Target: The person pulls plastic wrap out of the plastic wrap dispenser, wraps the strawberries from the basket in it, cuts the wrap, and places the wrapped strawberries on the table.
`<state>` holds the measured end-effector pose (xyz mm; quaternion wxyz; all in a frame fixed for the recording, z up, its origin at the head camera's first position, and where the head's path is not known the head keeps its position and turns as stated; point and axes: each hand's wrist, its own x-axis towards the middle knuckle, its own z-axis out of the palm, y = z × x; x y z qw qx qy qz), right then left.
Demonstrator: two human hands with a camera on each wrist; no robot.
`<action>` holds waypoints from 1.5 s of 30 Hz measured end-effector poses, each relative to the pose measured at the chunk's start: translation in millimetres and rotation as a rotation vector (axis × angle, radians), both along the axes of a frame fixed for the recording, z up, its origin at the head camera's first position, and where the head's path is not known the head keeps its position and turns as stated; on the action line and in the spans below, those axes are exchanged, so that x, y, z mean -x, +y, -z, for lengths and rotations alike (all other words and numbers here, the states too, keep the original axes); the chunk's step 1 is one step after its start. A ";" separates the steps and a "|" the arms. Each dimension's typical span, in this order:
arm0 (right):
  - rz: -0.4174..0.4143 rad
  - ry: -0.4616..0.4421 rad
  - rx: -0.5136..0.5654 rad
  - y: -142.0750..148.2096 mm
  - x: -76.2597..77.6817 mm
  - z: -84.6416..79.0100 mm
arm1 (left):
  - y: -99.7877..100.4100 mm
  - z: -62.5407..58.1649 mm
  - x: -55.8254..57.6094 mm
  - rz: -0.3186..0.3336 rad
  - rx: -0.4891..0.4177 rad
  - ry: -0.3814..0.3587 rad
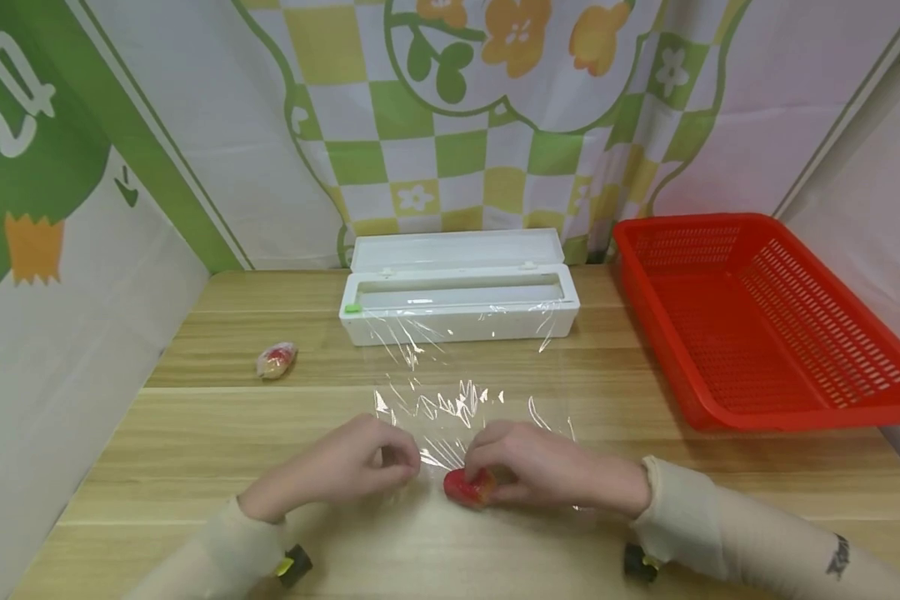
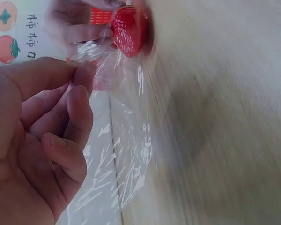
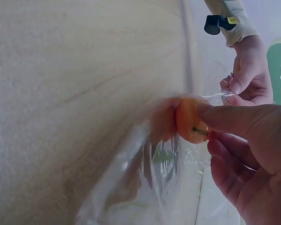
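Observation:
A small red and orange fruit (image 1: 462, 490) with a short green stem lies at the near end of a sheet of clear cling film (image 1: 450, 406). My right hand (image 1: 543, 467) grips the fruit between thumb and fingers; its orange stem end (image 3: 193, 123) shows in the right wrist view. To its left, my left hand (image 1: 345, 467) pinches a gathered edge of the film between thumb and forefinger. In the left wrist view the film (image 2: 131, 140) stretches from those fingertips toward the fruit's glossy red side (image 2: 129, 30). The film runs back to a white dispenser box (image 1: 461, 325) with its lid raised.
A film-wrapped red and yellow fruit (image 1: 277, 361) lies on the wooden table (image 1: 217, 433) at the left. A red plastic basket (image 1: 776, 342) stands at the right. Patterned curtains (image 1: 457, 158) hang behind the dispenser and along both sides.

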<state>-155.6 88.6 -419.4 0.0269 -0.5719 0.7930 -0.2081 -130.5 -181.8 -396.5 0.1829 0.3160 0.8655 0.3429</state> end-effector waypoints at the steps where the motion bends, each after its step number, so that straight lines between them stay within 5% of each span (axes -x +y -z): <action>1: -0.010 -0.003 0.011 0.1 0.7 -0.2 | 0.0 0.7 1.1 -0.008 -0.018 -0.010; 9: -0.036 -0.046 0.036 1.3 2.2 -1.1 | 2.8 5.4 6.1 -0.032 -0.108 -0.133; 19: 0.063 -0.076 -0.036 -3.5 -11.7 -8.6 | 6.7 6.8 7.1 -0.165 -0.065 -0.067; 34: 0.217 0.200 -0.097 -16.6 -32.4 -3.1 | 8.3 7.3 6.2 -0.209 -0.075 -0.136; 45: 0.306 0.220 0.000 -17.4 -34.2 4.3 | 3.7 4.1 5.3 -0.229 -0.069 -0.146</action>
